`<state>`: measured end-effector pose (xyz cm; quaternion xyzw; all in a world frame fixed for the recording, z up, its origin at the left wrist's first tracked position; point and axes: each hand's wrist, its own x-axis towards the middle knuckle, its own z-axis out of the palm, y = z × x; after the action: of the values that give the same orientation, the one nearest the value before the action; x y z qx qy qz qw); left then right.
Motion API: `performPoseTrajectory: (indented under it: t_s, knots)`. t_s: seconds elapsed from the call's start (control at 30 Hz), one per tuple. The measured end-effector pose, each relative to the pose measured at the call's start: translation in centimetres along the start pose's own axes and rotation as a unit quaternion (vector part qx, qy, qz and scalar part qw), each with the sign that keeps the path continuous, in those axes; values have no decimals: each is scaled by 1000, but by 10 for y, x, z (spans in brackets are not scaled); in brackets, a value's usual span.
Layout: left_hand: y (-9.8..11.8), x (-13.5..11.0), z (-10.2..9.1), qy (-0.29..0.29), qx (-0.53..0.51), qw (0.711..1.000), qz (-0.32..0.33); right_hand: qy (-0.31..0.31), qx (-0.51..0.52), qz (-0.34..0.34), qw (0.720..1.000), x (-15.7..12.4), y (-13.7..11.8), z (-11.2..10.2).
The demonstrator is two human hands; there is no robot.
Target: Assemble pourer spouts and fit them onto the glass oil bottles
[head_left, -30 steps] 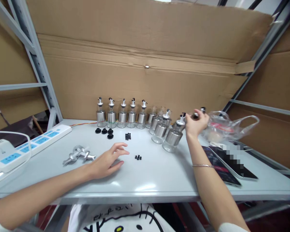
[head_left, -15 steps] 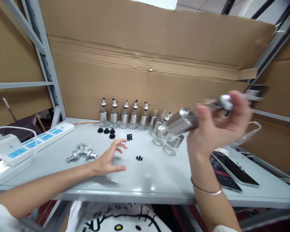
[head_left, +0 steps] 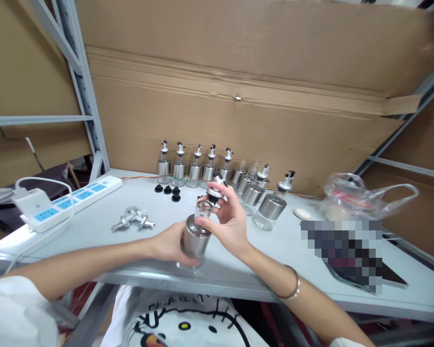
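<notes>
A glass oil bottle with a steel sleeve stands near the table's front edge, slightly tilted. My left hand is wrapped round its lower body. Above its open glass neck, my right hand holds a silver pour spout with a black collar between its fingers. The spout sits just off the bottle's mouth, to the upper right; whether they touch I cannot tell. The right thumb lies against the neck. Behind the hands, small black parts are mostly hidden.
Spouted bottles line the back, with more at right, including a nearer spouted one. Black stoppers and silver spouts lie left. A power strip, a plastic bag and pixelated devices flank the table.
The right hand has come from the raised right side to the front middle. My left hand, open before, now grips the bottle, while the right holds the spout at the neck.
</notes>
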<state>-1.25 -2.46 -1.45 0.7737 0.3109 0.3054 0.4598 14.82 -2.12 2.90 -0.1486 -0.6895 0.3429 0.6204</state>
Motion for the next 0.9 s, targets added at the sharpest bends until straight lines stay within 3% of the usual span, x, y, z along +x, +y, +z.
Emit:
performPoseTrajectory:
  t_s: [0.47,0.9]
  knots:
    - [1,0,-2,-10,32,999,11,-112,-76,-96,986,-2,-2,-10]
    - [-1,6,0,-9,-3,1000,11,-122,-35,-43,991,-2,0,-16]
